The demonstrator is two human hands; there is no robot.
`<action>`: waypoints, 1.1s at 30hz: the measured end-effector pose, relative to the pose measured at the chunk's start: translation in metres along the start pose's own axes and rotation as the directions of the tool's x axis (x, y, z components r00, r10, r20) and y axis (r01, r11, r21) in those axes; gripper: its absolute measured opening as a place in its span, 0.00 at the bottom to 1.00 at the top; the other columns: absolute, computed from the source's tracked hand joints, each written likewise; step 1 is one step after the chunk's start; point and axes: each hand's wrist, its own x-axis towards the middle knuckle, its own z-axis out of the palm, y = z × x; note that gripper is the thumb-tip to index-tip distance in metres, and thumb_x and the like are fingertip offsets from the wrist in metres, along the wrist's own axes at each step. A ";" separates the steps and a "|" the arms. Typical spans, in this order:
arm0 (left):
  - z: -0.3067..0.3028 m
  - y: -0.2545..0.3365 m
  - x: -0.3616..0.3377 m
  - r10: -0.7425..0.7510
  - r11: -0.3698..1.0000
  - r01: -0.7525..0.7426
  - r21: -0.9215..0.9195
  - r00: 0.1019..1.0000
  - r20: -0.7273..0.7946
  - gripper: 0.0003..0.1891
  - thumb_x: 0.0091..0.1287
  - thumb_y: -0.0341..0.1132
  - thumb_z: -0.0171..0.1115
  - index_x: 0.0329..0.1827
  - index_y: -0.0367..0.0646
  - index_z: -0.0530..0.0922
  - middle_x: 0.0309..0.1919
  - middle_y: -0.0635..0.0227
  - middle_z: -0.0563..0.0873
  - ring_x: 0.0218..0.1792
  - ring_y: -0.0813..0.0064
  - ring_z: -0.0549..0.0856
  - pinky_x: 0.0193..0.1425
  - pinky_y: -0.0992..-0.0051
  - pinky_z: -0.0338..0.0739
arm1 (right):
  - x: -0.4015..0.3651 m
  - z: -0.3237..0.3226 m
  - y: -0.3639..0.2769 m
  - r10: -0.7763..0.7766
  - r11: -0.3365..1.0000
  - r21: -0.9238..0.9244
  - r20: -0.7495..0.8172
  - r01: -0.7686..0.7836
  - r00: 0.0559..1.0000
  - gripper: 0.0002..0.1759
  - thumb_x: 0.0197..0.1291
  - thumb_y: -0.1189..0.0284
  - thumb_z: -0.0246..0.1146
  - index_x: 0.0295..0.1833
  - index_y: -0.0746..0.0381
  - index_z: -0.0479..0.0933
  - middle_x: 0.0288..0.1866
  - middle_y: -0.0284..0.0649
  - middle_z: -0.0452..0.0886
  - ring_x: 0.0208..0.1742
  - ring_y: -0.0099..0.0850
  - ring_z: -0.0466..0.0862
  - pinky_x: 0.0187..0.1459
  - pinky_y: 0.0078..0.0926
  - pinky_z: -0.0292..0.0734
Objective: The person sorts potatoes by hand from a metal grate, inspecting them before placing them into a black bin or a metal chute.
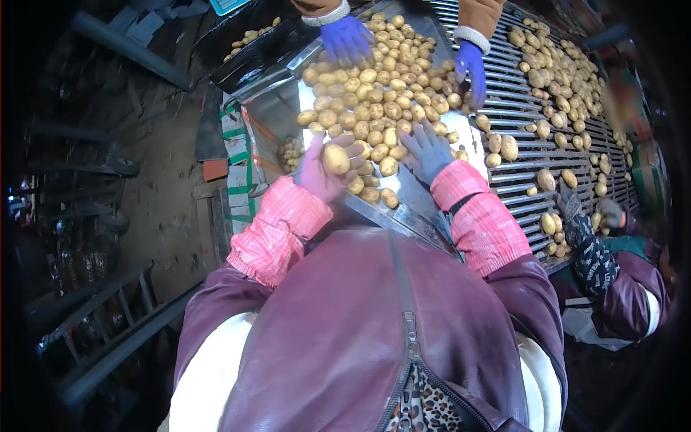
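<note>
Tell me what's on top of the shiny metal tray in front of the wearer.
A heap of oval yellow-brown potatoes, with bare metal showing on the near part of the shiny metal tray. Whatever lies beneath the heap or the grey-blue-gloved right hand is covered.

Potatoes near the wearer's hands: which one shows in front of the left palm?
The pale yellow potato seen over the palm of the left hand, between thumb and fingers; the piled potatoes lie beyond or beside that hand.

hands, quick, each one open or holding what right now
Left hand: holding a potato, fingers loosely spread.
Right hand: open, fingers spread at the potato pile.
</note>
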 end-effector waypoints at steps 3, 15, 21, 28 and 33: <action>0.004 -0.002 0.000 -0.001 1.000 0.004 -0.028 0.995 0.100 0.34 0.77 0.59 0.43 0.66 0.34 0.69 0.60 0.46 0.78 0.57 0.47 0.81 0.54 0.56 0.79 | 0.002 0.007 0.003 -0.002 1.000 0.022 -0.163 0.006 0.987 0.31 0.58 0.60 0.64 0.68 0.49 0.69 0.66 0.48 0.71 0.71 0.51 0.66 0.60 0.56 0.69; 0.020 -0.041 0.034 -0.217 0.950 0.196 0.243 0.974 0.066 0.19 0.72 0.39 0.54 0.59 0.35 0.75 0.47 0.56 0.83 0.48 0.54 0.85 0.58 0.54 0.81 | -0.058 0.006 -0.015 0.284 0.904 0.358 -0.097 -0.232 0.954 0.32 0.61 0.52 0.62 0.69 0.51 0.72 0.70 0.52 0.70 0.69 0.53 0.71 0.66 0.49 0.69; 0.022 -0.049 0.037 -0.261 0.928 0.226 0.296 0.962 0.082 0.17 0.72 0.36 0.53 0.57 0.33 0.74 0.35 0.63 0.79 0.38 0.63 0.80 0.42 0.63 0.78 | -0.099 -0.029 0.040 0.545 0.766 0.525 -0.224 -0.372 0.808 0.27 0.62 0.60 0.63 0.66 0.53 0.74 0.66 0.50 0.75 0.67 0.48 0.74 0.68 0.42 0.69; 0.020 -0.053 0.035 -0.264 0.926 0.222 0.305 0.959 0.102 0.18 0.72 0.34 0.48 0.59 0.33 0.73 0.27 0.66 0.74 0.26 0.67 0.72 0.33 0.67 0.70 | -0.132 -0.011 0.158 0.853 0.517 0.558 -0.393 -0.649 0.343 0.20 0.62 0.67 0.60 0.58 0.60 0.78 0.56 0.50 0.78 0.54 0.46 0.80 0.59 0.41 0.74; -0.005 -0.045 0.045 -0.308 0.920 0.261 0.292 0.943 0.126 0.20 0.66 0.34 0.52 0.59 0.37 0.73 0.27 0.65 0.75 0.27 0.66 0.74 0.32 0.65 0.72 | -0.118 -0.037 0.132 0.976 0.193 0.720 -0.074 -0.667 0.203 0.21 0.60 0.67 0.62 0.58 0.62 0.78 0.50 0.52 0.81 0.48 0.45 0.83 0.53 0.38 0.78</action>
